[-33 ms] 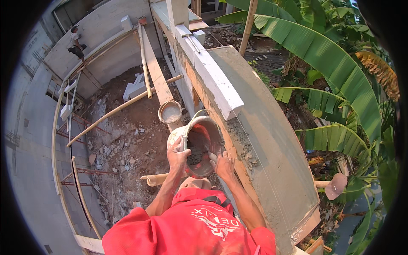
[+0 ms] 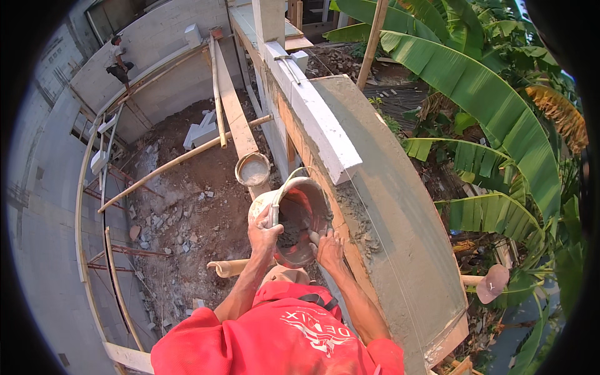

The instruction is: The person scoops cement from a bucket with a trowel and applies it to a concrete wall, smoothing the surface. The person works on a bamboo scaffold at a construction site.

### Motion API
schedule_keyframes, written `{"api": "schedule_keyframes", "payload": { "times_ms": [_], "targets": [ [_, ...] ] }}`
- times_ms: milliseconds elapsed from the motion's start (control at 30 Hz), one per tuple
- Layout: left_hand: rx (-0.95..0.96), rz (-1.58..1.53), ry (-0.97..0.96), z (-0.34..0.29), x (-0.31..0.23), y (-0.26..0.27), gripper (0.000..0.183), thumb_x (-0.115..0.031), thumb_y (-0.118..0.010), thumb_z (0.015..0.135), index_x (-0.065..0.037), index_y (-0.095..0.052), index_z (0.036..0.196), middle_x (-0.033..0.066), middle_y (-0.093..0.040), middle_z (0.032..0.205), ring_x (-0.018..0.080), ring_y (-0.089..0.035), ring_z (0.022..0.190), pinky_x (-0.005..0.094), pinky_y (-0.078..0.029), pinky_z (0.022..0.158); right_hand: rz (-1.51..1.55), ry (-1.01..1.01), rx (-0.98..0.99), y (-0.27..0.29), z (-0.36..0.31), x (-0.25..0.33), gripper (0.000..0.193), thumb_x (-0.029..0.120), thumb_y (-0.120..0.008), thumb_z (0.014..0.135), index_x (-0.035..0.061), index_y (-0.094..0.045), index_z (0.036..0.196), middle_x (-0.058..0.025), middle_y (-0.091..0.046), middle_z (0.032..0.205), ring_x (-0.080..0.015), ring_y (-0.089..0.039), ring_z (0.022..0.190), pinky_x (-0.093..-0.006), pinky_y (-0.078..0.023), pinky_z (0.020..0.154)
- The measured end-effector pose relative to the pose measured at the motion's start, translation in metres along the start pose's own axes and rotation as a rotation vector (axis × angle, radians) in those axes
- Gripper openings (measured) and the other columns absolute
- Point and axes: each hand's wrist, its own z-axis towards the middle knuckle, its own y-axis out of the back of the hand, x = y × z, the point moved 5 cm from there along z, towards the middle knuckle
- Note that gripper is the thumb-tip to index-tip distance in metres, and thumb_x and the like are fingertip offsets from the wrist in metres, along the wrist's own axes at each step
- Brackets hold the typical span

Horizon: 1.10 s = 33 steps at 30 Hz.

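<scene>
A mortar bucket (image 2: pixel 299 187) is tilted in front of me, its mouth toward me and its pale handle loop standing up. My left hand (image 2: pixel 264 232) is closed on the bucket's left rim. Inside lies grey wet mortar (image 2: pixel 289 236) against reddish, smeared walls. At the right side of the mouth my right hand (image 2: pixel 329 249) is wrapped round the pale handle of a tool (image 2: pixel 314 236), whose working end I cannot make out. Just right of the bucket, rough mortar (image 2: pixel 362 228) lies along the edge of the concrete slab (image 2: pixel 406 250).
White blocks (image 2: pixel 325 128) line the wall top, with a hammer-like tool (image 2: pixel 287 61) on them. Another bucket (image 2: pixel 253 169) stands on a plank (image 2: pixel 234 106) over rubble (image 2: pixel 187 219). A string crosses the slab. A person (image 2: pixel 117 60) is far left; banana leaves (image 2: pixel 462 81) hang right.
The whole view has shifted slightly, with the far scene a little lower. Both hands keep their hold on the bucket and tool; the right hand sits slightly lower.
</scene>
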Motion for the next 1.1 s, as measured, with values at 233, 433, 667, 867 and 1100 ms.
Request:
{"api": "schedule_keyframes", "payload": {
  "times_ms": [233, 433, 667, 867, 1100],
  "targets": [
    [0.058, 0.096, -0.123, -0.001, -0.033, 0.005, 0.058, -0.004, -0.071, 0.061, -0.006, -0.075, 0.119, 0.0110, -0.068, 0.133, 0.0302, -0.049, 0.137, 0.0383, -0.035, 0.118, -0.037, 0.128, 0.037, -0.006, 0.022, 0.009, 0.045, 0.027, -0.076, 0.080, 0.0118, -0.065, 0.121, -0.0200, -0.062, 0.111, -0.0402, -0.059, 0.109, -0.0535, -0.051, 0.086],
    [0.237, 0.226, -0.463, -0.018, -0.069, -0.004, 0.051, -0.005, -0.069, 0.062, 0.000, -0.076, 0.112, 0.0148, -0.067, 0.133, 0.0320, -0.048, 0.141, 0.0411, -0.038, 0.118, 0.172, -0.040, 0.155, 0.079, -0.021, 0.001, 0.052, 0.027, -0.072, 0.085, 0.0055, -0.056, 0.130, -0.0283, -0.066, 0.102, -0.0487, -0.067, 0.095, -0.0539, -0.054, 0.081],
    [0.273, 0.047, -0.253, -0.047, -0.084, 0.014, 0.017, -0.001, -0.065, 0.063, 0.013, -0.063, 0.072, 0.0148, -0.062, 0.141, 0.0184, -0.060, 0.124, 0.0291, -0.046, 0.100, 0.306, -0.006, 0.278, 0.112, -0.069, -0.009, 0.050, 0.036, -0.067, 0.092, 0.0039, -0.057, 0.129, -0.0275, -0.071, 0.092, -0.0461, -0.069, 0.092, -0.0527, -0.054, 0.081],
    [0.359, 0.028, -0.297, -0.087, -0.102, 0.008, 0.020, -0.001, -0.067, 0.060, 0.013, -0.060, 0.072, 0.0184, -0.064, 0.137, 0.0188, -0.061, 0.121, 0.0329, -0.045, 0.102, 0.237, 0.052, 0.161, 0.113, -0.100, -0.014, 0.046, 0.038, -0.064, 0.095, 0.0056, -0.059, 0.127, -0.0273, -0.071, 0.095, -0.0460, -0.069, 0.091, -0.0536, -0.054, 0.077],
    [0.348, -0.124, -0.325, -0.116, -0.098, -0.004, 0.018, -0.001, -0.070, 0.059, 0.006, -0.056, 0.067, 0.0052, -0.070, 0.103, 0.0099, -0.057, 0.088, 0.0280, -0.044, 0.079, 0.368, 0.137, 0.331, 0.097, -0.125, -0.018, 0.038, 0.033, -0.062, 0.098, 0.0003, -0.060, 0.116, -0.0221, -0.069, 0.084, -0.0390, -0.069, 0.078, -0.0475, -0.054, 0.069]
  ]
}}
